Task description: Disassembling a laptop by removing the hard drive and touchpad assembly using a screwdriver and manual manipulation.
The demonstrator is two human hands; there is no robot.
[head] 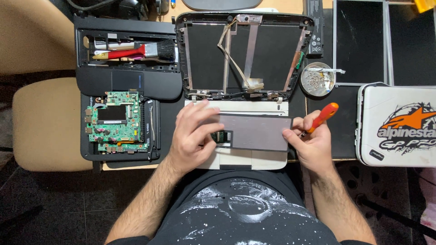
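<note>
A flat, dark grey rectangular panel (254, 132) is being gripped at both short ends: its left end is being pinched by the curled fingers (206, 128) of the left hand (193, 136), and its right edge is being pressed by the fingers (290, 134) of the right hand (313, 140). An orange-handled screwdriver (323, 116) is also being clasped in the right hand, its handle pointing up and away. The panel is being held just above the white laptop base (236, 159), which is lying on the bench (290, 5) directly before the person. Behind it, an opened black laptop lid shell (245, 50) with loose ribbon cables is being left flat. A round metal tin of small screws (318, 79) is sitting to the right of it. To the left, a green circuit board (116, 121) and a red-handled brush (136, 51) are resting in black casings. A white printed case (397, 124) is lying at the far right.
</note>
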